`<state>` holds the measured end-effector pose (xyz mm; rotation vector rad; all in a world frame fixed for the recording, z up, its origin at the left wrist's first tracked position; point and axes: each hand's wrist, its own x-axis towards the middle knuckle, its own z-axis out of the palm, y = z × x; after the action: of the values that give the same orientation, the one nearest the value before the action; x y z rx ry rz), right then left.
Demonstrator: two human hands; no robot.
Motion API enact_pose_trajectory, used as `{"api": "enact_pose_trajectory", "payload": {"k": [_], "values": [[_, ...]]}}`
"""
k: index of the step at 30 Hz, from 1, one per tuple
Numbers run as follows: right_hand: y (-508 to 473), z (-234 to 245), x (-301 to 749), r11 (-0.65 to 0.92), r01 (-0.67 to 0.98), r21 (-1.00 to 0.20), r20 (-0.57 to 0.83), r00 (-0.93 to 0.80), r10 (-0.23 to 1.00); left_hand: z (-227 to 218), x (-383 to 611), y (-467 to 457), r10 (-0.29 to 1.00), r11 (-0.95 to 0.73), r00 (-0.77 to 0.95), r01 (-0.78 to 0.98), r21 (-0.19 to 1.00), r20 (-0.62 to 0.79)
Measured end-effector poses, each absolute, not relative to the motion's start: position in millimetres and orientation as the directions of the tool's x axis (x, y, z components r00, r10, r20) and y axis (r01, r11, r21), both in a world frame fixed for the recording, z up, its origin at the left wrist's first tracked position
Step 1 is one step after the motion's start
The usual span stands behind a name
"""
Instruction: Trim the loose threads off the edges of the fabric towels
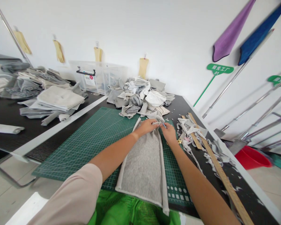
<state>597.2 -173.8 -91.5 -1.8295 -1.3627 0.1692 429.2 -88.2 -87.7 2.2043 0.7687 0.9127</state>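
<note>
A long grey fabric piece (144,164) with pale seamed edges lies lengthwise over the green cutting mat (89,150), its near end hanging past the mat's front edge. At its far end, my left hand (148,126) is closed on the bunched edge of the fabric. Just to the right, my right hand (169,133) is closed around a thin blue tool (164,125), its tip against the fabric edge; most of the tool is hidden by the fingers. Beside the right wrist, a small gold-coloured metal object (179,141) shows in part.
Behind the hands rises a heap of grey and white fabric pieces (140,95). Fabric scraps (189,131) and a long wooden ruler (221,176) lie at right. Stacked fabric (58,98) and a clear plastic bin (100,76) stand at left. A red bucket (253,157) is on the floor.
</note>
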Motion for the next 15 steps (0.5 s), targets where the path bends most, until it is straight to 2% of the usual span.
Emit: {"api": "enact_pose_trajectory", "payload": {"k": [7, 15], "values": [[-175.0, -90.0, 594.7, -0.114, 0.732, -0.672, 0.342, 0.443, 0.829, -85.4, 427.5, -95.6, 0.718, -0.636, 0.583, 0.327, 0.699, 0.380], [-173.9, -94.6, 602.3, -0.010, 0.678, -0.735, 0.353, 0.395, 0.848, -86.1, 426.1, -92.2, 0.690, -0.638, 0.616, 0.267, 0.723, 0.381]]}}
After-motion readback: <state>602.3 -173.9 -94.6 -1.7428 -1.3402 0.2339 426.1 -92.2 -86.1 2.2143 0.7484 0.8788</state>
